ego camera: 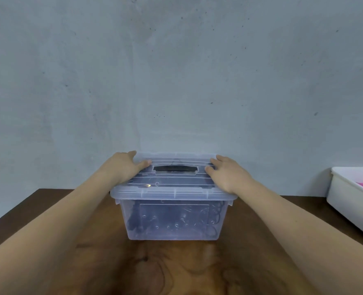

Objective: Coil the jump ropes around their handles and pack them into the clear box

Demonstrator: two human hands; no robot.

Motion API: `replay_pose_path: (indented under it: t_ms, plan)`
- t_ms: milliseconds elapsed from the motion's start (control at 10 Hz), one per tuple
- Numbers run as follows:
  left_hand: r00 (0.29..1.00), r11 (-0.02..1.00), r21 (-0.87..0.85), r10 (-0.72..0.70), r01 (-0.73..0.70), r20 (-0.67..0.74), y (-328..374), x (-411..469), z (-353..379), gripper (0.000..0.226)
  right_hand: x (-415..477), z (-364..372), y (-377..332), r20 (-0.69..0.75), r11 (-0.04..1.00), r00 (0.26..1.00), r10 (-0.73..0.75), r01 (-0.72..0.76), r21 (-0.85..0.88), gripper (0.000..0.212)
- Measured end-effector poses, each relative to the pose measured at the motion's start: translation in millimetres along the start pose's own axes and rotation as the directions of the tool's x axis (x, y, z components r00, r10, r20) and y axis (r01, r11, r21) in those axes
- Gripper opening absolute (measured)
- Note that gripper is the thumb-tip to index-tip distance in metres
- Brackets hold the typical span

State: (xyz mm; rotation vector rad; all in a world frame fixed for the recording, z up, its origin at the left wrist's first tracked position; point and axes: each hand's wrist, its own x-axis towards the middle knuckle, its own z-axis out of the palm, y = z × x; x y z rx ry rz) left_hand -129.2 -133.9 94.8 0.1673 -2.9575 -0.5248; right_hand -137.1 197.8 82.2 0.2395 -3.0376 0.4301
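No legible text or labels anywhere

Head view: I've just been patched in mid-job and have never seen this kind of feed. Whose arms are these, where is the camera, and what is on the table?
There is no machine here. A person wears a wide-angle camera on the head, looking forward and down, so the two bare arms reaching in from the bottom edge are the person's own.

On the brown wooden table stands a clear box with its clear lid on top; the lid has a dark handle at its middle. Dark shapes show dimly through the box wall, probably the coiled ropes, but they are too blurred to be sure.

The left hand and the right hand lie flat on the lid's two ends, fingers spread; they grasp nothing. At the right edge sits a white tray with something pink inside. Behind is a grey wall.
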Motion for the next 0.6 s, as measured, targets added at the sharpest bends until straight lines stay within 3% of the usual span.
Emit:
replay_pose_path:
  t_ms: [200, 500, 600]
  plan:
    - [0.998, 0.999, 0.014, 0.042, -0.041, -0.037, 10.8, 14.9, 3.1, 0.079, 15.0, -2.6, 3.4, -0.007, 1.000, 1.000, 0.019, -0.019, 0.017, 0.066]
    - [0.996, 0.992, 0.081, 0.092, -0.092, 0.008, 0.0, 32.1, 9.0, 0.082, 26.6, -0.9, -2.9, -0.009, 0.986, 0.998, -0.059, 0.057, -0.156, 0.067]
    - [0.976, 0.968, 0.120, 0.219, -0.219, 0.018, 2.3, 32.5, 4.2, 0.083, 27.8, -7.3, -11.0, 0.058, 0.983, 0.995, -0.077, 0.086, -0.162, 0.070]
